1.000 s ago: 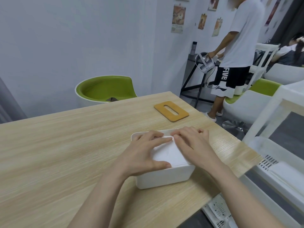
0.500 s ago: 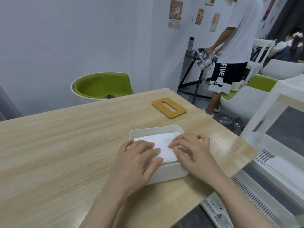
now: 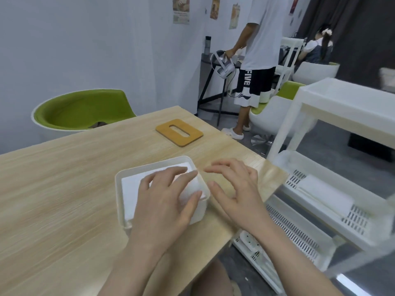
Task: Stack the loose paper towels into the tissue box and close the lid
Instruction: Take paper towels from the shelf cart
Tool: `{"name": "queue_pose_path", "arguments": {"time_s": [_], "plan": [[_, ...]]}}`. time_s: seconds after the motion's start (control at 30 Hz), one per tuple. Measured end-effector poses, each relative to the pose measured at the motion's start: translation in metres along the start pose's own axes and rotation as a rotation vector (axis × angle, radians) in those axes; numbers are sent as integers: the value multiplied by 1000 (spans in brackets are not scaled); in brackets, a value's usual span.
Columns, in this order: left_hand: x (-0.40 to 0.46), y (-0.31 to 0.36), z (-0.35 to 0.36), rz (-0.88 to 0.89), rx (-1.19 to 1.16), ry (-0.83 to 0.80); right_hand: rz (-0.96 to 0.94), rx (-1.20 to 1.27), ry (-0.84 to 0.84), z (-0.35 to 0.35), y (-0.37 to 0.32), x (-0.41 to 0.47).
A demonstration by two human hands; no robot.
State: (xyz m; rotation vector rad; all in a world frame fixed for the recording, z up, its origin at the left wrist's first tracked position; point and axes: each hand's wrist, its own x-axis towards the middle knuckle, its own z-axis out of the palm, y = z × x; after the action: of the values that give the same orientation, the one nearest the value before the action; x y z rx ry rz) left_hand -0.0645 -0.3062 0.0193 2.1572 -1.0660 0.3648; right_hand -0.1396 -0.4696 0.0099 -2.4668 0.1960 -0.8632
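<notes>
Progress: the paper towels point(image 3: 136, 184) lie stacked inside the white tissue box point(image 3: 119, 178); none shows loose on the table, so the stacking looks about done.
Left to do: the lid point(image 3: 179, 132) is off, lying flat on the table well beyond the box; it has yet to be picked up and fitted.
Left hand point(image 3: 164, 201): spread flat, fingers fairly straight, pressing the towels down; it grips nothing.
Right hand point(image 3: 233, 189): just beside the box's right wall, over the table, fingers loosely bent and apart, holding nothing.
Surface: a pale wood-grain table point(image 3: 64, 189), the box near its right edge.
Room: a green chair point(image 3: 81, 110) behind the table, a white shelf cart point(image 3: 333, 159) on the right, another person point(image 3: 256, 50) standing by the wall.
</notes>
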Motion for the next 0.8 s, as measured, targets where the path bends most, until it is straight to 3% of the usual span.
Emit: {"name": "queue_pose_path", "arguments": {"time_s": [0.27,0.43,0.8], "plan": [[41,112,94,308,-215,-189,296,-35,195,-86,83,-49],[65,159,180,261,-270,-377,490,-216,254,-119,151,-77],[119,185,335,216,-125,-570,906,-388,251,-145,277,-103]]}}
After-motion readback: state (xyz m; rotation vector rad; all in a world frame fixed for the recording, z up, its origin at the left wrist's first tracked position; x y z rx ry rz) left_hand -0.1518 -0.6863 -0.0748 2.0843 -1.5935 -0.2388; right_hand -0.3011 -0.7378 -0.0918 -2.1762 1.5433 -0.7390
